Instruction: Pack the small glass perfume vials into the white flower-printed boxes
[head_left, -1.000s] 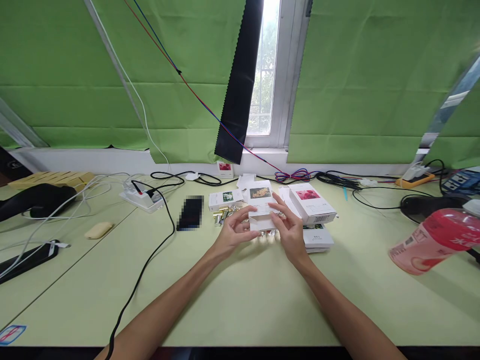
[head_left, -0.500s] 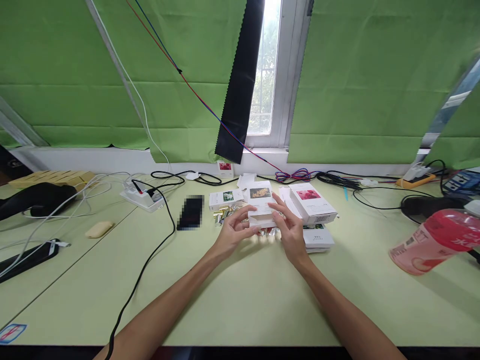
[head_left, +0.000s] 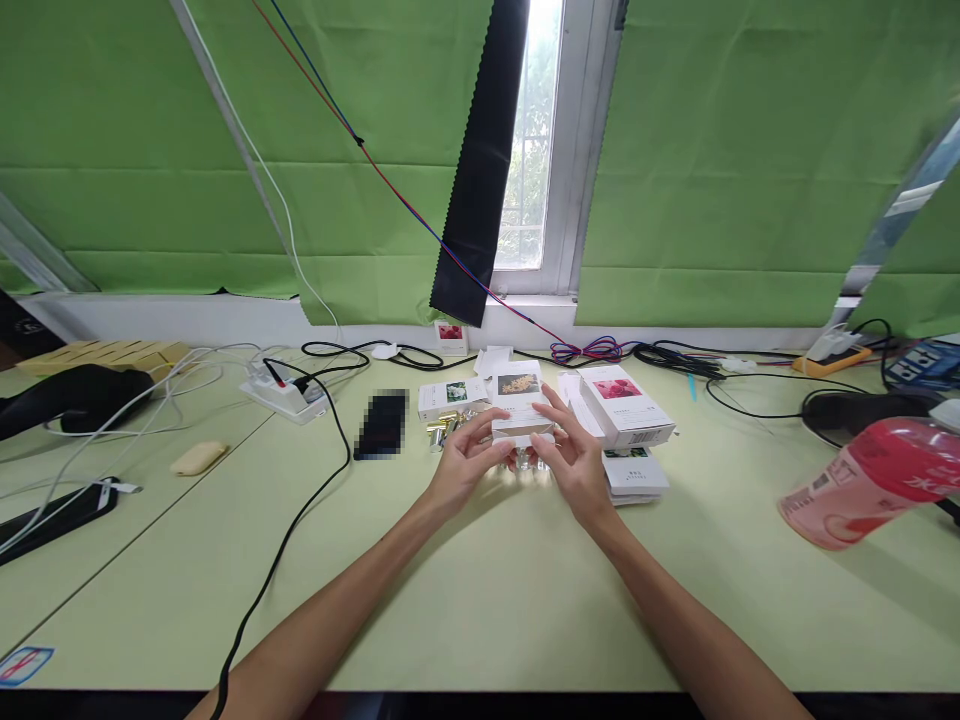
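White boxes (head_left: 637,482), bottle (head_left: 847,490) on table (head_left: 495,610)

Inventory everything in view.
held box: 1, white, centre
other boxes: 4+, white, around it
metallic pieces: several, gold, silver, left
pixelated rectangle: 1, black, left
bottle: 1, pink, right
oval object: 1, cream, left
power strip: 1, white, left
block: 1, yellow, left
orange object: 1, orange, right
black objects: several, black, both ends
cables: several, mixed, tabletop
curtains: several, green, rear
window: 1, white, rear
table: 1, pale green, beneath
left hand, right hand: 2, bare, on held box

Bright daylight through the window (head_left: 534,150)
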